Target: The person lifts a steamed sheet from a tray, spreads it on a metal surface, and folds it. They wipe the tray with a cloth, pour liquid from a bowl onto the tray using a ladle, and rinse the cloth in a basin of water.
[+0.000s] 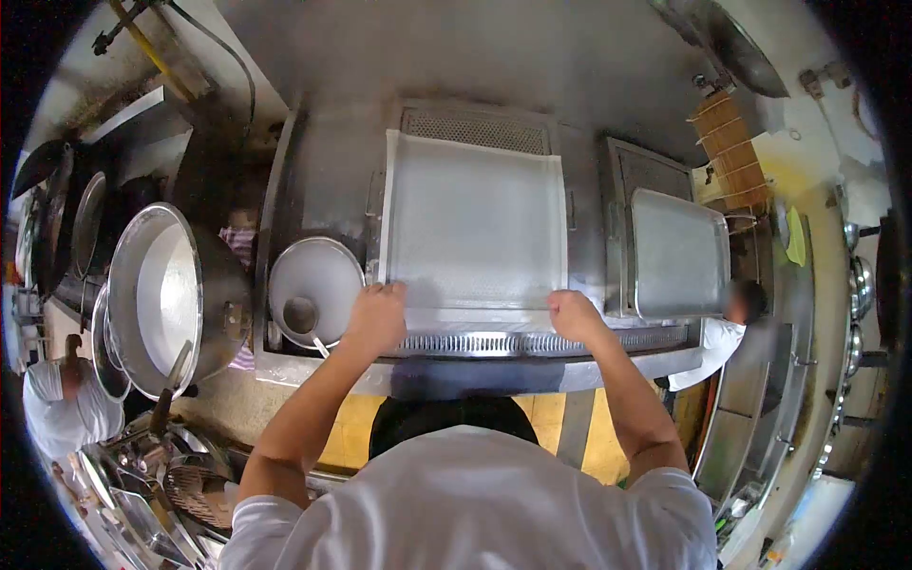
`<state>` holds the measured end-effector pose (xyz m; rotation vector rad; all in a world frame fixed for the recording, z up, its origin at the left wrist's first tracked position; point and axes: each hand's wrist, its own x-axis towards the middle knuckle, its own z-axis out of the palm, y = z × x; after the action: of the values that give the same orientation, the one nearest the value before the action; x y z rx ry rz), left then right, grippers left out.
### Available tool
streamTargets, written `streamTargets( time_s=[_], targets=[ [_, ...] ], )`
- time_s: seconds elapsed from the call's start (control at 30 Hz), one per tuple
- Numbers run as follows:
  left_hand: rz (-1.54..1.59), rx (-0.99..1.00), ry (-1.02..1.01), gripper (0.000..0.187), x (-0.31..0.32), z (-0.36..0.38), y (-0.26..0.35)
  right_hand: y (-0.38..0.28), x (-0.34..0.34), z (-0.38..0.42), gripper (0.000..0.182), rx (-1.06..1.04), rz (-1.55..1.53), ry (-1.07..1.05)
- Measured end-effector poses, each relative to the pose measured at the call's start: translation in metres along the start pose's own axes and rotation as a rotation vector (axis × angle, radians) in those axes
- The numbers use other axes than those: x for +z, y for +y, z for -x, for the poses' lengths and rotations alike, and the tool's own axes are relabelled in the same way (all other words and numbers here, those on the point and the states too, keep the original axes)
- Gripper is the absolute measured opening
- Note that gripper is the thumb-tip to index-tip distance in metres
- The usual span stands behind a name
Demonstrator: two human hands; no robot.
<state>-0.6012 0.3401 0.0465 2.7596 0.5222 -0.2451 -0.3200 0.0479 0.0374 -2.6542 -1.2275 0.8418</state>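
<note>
Left hand (377, 316) curled shut on near-left edge of flat white tray (472, 223); right hand (574, 314) fisted on near-right edge; tray lies over steel steamer counter (313, 366); round bowl (315, 290) just left.

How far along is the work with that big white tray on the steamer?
Done: the white tray lies flat over the steamer, coated white. In hand: left hand and right hand both grip its near edge. Left: the tray is not yet lifted off; a second tray sits alongside.
</note>
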Motion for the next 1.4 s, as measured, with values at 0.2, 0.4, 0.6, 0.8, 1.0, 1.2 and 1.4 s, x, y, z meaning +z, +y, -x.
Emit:
streamTargets(
  time_s=[0.2, 0.4, 0.6, 0.8, 1.0, 1.2, 1.4],
  targets=[
    [0.372, -0.099, 0.409, 0.04, -0.004, 0.03, 0.023, 0.026, -0.061, -0.102, 0.036, -0.051, -0.339, 0.469],
    [0.549, -0.329, 0.398, 0.034, 0.028, 0.081, 0.057, 0.04, -0.103, -0.256, 0.059, 0.076, -0.066, 0.664],
    [0.58, -0.5, 0.359, 0.034, 0.049, 0.121, 0.087, 0.028, -0.117, -0.288, 0.066, 0.077, 0.184, 0.536],
    [0.607, -0.423, 0.364, 0.032, 0.047, 0.132, 0.087, 0.031, -0.085, -0.255, 0.074, 0.083, 0.131, 0.599],
    [0.66, -0.348, 0.459, 0.031, 0.045, 0.14, 0.068, 0.023, 0.005, -0.074, 0.112, 0.271, -0.039, 0.226],
    [0.741, -0.335, 0.484, 0.034, 0.043, 0.166, 0.052, 0.024, 0.038, -0.012, 0.094, 0.235, -0.201, 0.456],
    [0.778, -0.289, 0.5, 0.03, 0.054, 0.202, 0.039, -0.11, 0.016, -0.064, 0.032, -0.128, -0.431, 0.398]
  ],
)
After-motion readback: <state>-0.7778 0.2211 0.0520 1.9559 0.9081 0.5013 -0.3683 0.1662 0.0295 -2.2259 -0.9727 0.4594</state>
